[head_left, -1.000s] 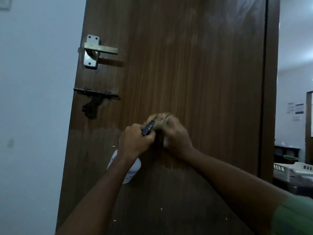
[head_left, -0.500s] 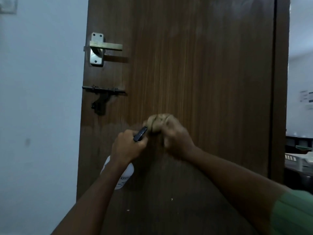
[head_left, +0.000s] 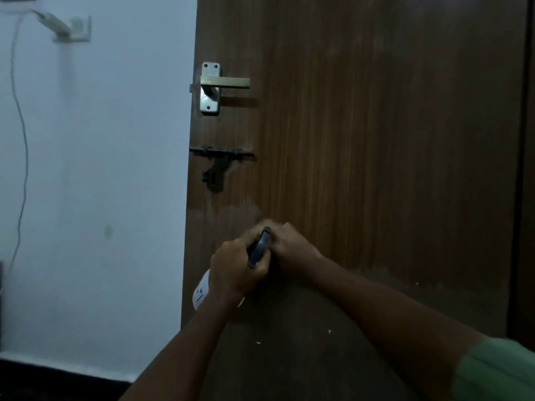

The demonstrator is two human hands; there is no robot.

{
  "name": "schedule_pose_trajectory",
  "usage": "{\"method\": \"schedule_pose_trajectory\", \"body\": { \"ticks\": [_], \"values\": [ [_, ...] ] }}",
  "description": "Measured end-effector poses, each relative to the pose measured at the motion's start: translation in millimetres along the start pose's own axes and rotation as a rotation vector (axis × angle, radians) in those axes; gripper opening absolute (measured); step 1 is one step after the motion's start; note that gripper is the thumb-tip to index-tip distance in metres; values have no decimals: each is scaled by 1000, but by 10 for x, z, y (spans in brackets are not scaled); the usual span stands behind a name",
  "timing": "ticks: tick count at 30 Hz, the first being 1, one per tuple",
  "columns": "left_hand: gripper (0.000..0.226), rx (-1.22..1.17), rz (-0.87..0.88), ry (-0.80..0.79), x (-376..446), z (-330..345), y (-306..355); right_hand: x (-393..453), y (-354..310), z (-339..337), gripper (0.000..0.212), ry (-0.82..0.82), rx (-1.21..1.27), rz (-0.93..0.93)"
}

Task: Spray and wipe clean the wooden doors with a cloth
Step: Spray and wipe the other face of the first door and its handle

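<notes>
The wooden door (head_left: 376, 140) is filling most of the view, its brown grain running upright, and everything else is sitting relative to it. The pale wall (head_left: 95, 169) is lying beside its left edge, with a thin cable (head_left: 21, 140) hanging down well apart from the door. A silver lever handle (head_left: 220, 85) is sitting on the door near that left edge, and a black sliding bolt (head_left: 221, 154) is sitting below the handle. Lower on the door face, the left hand (head_left: 234, 267) is curling its grip round a spray bottle (head_left: 202, 293), whose white body is showing under the wrist and whose dark nozzle head is pointing up towards the door. Just beside it, the right hand (head_left: 292, 250) is pressing against the door with its fingers bunched over a blurred tan cloth (head_left: 260, 227), only a small edge of which is showing.
</notes>
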State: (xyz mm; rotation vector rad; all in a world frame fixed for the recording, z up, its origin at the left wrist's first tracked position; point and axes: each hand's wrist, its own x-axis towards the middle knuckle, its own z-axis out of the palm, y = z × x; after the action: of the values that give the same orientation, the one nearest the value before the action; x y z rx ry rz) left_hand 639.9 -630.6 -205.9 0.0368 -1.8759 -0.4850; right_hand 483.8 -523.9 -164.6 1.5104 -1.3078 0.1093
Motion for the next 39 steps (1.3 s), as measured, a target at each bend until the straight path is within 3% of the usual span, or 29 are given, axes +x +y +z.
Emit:
{"method": "schedule_pose_trajectory", "body": {
  "ticks": [2, 3, 4, 7, 8, 9, 12, 13, 14, 15, 18, 20, 27, 29, 33, 34, 35, 38, 39],
  "values": [
    [21, -17, -3, 17, -18, -93, -36, 86, 158, -52, 49, -191, -123, -326],
    [21, -9, -11, 15, -23, -135, -41, 162, 240, -92, 50, -188, -162, -332],
    [20, 9, -29, 8, -31, -172, -57, 236, 271, -144, 45, -153, -138, -214],
    [25, 33, -113, -19, -56, -226, -123, 368, 184, -214, 38, 235, 82, 521],
    [26, 34, -135, -22, -70, -249, -151, 390, 90, -176, 40, 292, 89, 624],
    [25, 33, -148, -19, -80, -274, -178, 391, -4, -121, 39, 265, 88, 589],
    [18, 58, -150, -17, -100, -390, -258, 314, -144, 15, 46, -139, 64, -52],
    [17, 71, -160, -17, -106, -421, -271, 332, -86, -20, 53, -241, -6, -212],
    [20, 84, -181, -18, -110, -440, -285, 383, -15, -54, 56, -235, -56, -264],
    [24, 95, -207, -11, -104, -457, -295, 456, 41, -86, 54, -166, -61, -206],
    [32, 108, -287, -4, -73, -505, -317, 703, 73, -228, 42, 75, 70, 315],
    [35, 137, -333, -5, -52, -535, -294, 854, 71, -255, 50, 171, 79, 544],
    [38, 131, -358, 69, -79, -567, -345, 847, -143, -62, 51, 224, 62, 572],
    [35, 123, -330, 83, -104, -574, -404, 759, -267, 45, 46, 171, 89, 472],
    [25, 60, -292, 161, -134, -644, -501, 692, -336, 308, 50, -197, -78, -333],
    [25, 46, -290, 197, -133, -664, -507, 777, -306, 313, 47, -178, -173, -392],
    [27, 34, -287, 233, -129, -683, -522, 890, -319, 291, 42, -104, -193, -275],
    [34, 15, -250, 324, -150, -727, -550, 1179, -483, 233, 40, 226, 5, 440],
    [33, 27, -236, 343, -159, -753, -561, 1201, -582, 262, 41, 248, 6, 481]
  ]
}}
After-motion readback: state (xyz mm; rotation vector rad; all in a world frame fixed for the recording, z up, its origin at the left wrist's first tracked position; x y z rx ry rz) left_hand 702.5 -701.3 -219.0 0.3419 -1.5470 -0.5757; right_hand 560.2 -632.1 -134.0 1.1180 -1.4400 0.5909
